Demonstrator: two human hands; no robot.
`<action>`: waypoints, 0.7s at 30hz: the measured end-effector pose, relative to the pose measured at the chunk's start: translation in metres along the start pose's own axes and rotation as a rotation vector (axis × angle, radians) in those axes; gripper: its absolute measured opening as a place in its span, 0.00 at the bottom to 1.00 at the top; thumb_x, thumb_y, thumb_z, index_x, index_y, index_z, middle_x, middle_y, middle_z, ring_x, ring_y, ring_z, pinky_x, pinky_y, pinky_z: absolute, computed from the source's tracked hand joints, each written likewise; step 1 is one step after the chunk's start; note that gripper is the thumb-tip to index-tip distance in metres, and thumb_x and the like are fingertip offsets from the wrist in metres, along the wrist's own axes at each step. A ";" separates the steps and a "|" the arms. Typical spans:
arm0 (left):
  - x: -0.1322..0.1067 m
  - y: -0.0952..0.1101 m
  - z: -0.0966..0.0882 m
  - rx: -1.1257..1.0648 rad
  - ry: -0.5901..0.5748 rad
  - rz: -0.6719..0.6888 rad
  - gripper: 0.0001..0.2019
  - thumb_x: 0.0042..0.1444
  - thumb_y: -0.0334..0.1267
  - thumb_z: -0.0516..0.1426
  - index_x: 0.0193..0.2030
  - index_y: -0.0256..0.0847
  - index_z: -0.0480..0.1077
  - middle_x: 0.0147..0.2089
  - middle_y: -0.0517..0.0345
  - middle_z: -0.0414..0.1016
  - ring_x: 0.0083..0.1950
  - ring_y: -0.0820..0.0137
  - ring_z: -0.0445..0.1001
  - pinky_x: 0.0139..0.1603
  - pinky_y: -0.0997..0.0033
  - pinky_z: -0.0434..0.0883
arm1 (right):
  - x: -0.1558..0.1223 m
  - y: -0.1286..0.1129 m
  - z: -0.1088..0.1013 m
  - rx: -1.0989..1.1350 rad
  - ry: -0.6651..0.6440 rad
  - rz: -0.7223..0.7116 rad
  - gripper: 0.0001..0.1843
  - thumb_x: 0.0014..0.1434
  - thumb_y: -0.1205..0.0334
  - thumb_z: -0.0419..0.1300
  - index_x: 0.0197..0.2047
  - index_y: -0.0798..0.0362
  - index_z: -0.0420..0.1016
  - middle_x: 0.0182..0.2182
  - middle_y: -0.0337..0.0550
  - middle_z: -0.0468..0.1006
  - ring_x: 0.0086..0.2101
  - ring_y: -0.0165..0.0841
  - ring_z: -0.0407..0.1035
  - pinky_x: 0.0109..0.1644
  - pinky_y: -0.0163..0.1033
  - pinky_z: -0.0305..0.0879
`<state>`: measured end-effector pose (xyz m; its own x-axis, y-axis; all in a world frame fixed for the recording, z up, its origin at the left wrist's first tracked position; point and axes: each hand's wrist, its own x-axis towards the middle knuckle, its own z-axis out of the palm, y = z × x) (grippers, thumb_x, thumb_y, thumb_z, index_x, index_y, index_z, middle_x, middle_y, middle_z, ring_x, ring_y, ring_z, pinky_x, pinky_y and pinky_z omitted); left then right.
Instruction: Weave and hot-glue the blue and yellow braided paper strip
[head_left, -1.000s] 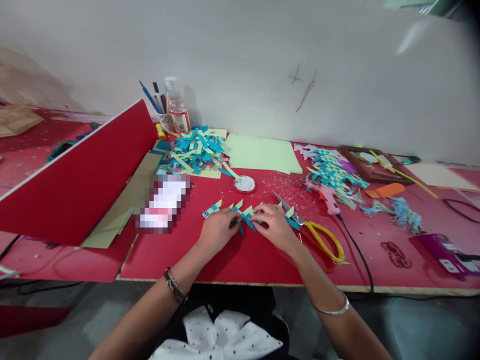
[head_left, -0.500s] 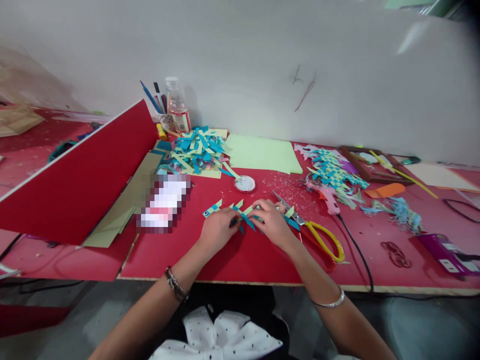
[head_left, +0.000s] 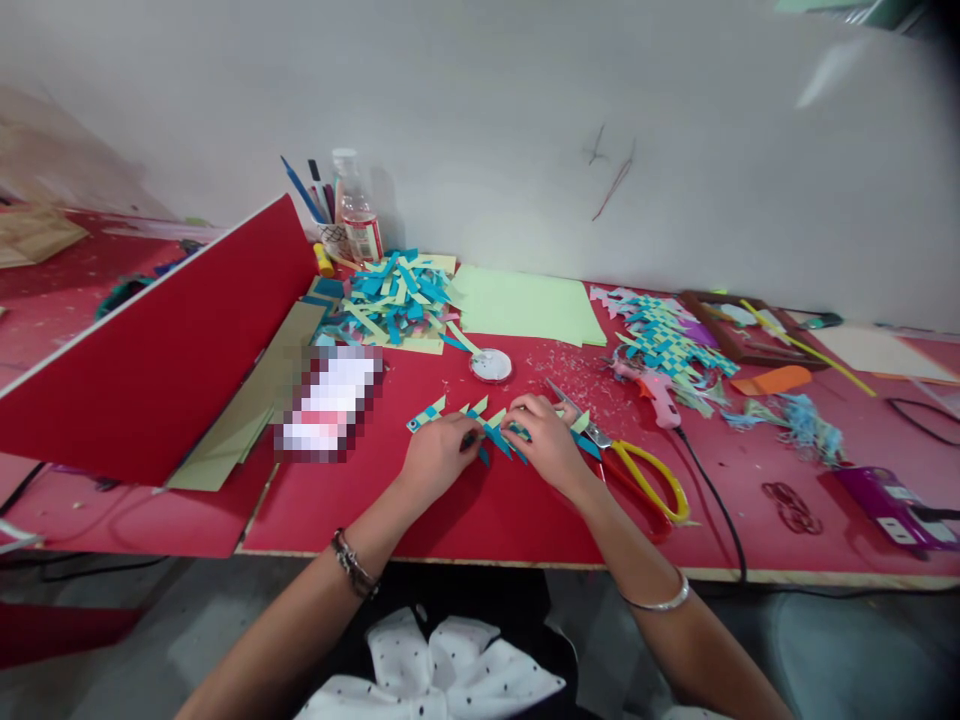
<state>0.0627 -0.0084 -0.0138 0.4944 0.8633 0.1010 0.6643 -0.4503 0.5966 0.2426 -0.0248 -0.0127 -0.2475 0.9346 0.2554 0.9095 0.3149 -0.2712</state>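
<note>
The woven paper strip, teal and pale yellow with pointed tabs and an eye mark at its left end, lies on the red tabletop just on the near side of the round white dish. The left hand grasps the strip between thumb and bent fingers, near and to the left of the dish. The right hand pinches it near and to the right of the dish, its fingertips partly hidden. Scissors with yellow and red handles lie to the right of the dish and nearer the person, blades pointing back towards it. Farther right of the dish are a pink glue gun and more woven pieces. Beyond the dish are pale green sheets, with a heap of paper strips beyond it to the left.
</note>
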 end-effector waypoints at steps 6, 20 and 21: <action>0.000 0.000 0.000 0.002 0.000 -0.009 0.07 0.50 0.29 0.54 0.35 0.41 0.71 0.36 0.60 0.73 0.33 0.74 0.70 0.32 0.78 0.64 | -0.003 0.001 0.002 0.012 0.059 0.032 0.05 0.56 0.63 0.56 0.30 0.48 0.73 0.36 0.37 0.73 0.39 0.33 0.64 0.45 0.44 0.41; 0.001 0.001 -0.001 0.019 0.004 -0.011 0.07 0.50 0.29 0.54 0.35 0.42 0.71 0.36 0.61 0.73 0.32 0.74 0.70 0.31 0.79 0.63 | -0.001 0.001 0.005 -0.003 0.038 0.031 0.06 0.56 0.62 0.56 0.31 0.48 0.74 0.35 0.38 0.73 0.38 0.33 0.65 0.45 0.44 0.42; 0.001 0.001 -0.001 0.020 0.004 -0.011 0.08 0.50 0.29 0.54 0.35 0.42 0.71 0.36 0.61 0.73 0.32 0.74 0.70 0.31 0.79 0.63 | -0.001 0.001 0.005 -0.006 0.039 0.030 0.05 0.56 0.62 0.56 0.31 0.48 0.74 0.35 0.38 0.73 0.38 0.33 0.65 0.45 0.44 0.42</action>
<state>0.0634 -0.0073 -0.0128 0.4847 0.8693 0.0975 0.6807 -0.4448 0.5821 0.2422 -0.0248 -0.0176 -0.2067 0.9366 0.2829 0.9183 0.2855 -0.2742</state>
